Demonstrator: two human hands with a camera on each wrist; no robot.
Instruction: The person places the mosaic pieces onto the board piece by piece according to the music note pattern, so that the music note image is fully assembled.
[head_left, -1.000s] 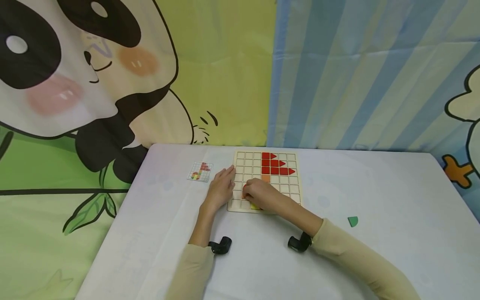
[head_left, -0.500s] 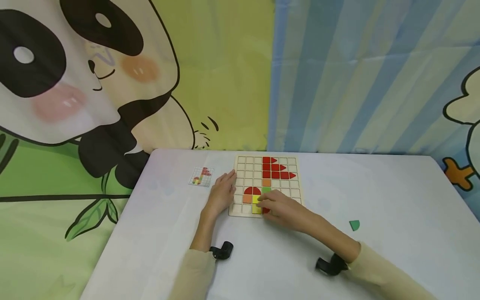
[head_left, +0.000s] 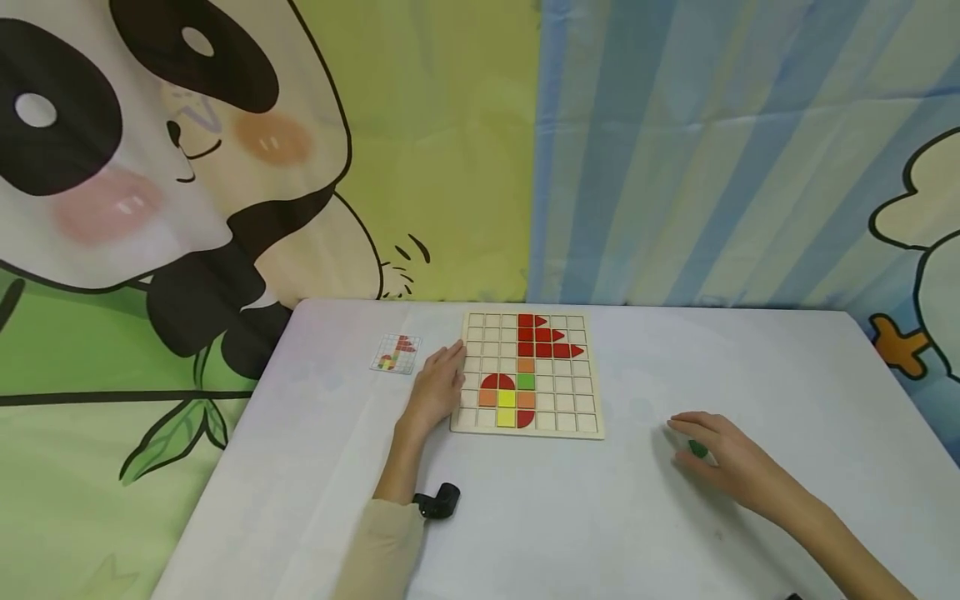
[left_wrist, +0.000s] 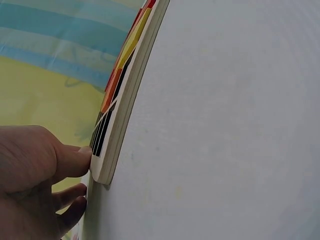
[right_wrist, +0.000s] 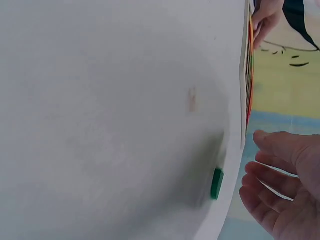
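My left hand (head_left: 437, 390) rests along the left edge of a wooden grid board (head_left: 570, 425), its fingers straight and the thumb at the near corner in the left wrist view. On the board lie red squares and pointed pieces (head_left: 546, 335), a red half-round shape (head_left: 497, 382), yellow squares (head_left: 507, 408), a green square (head_left: 526, 382) and several orange squares (head_left: 526, 365). Over at the right, my right hand (head_left: 742, 467) hovers with thumb and fingers spread around a small green quarter-round piece (head_left: 698, 448). The right wrist view shows this green piece (right_wrist: 216, 183) flat on the table, apart from the fingers.
A small pattern card (head_left: 395, 353) with a printed grid lies left of the board. The white table (head_left: 585, 517) ends at a cloth backdrop with a panda (head_left: 300, 233) behind the board. A black wrist camera (head_left: 438, 502) is strapped to the left wrist.
My right hand has left the red half-round area of the board and moved right, over the green piece, with its fingers spreading. My left hand has stayed at the board's left edge.
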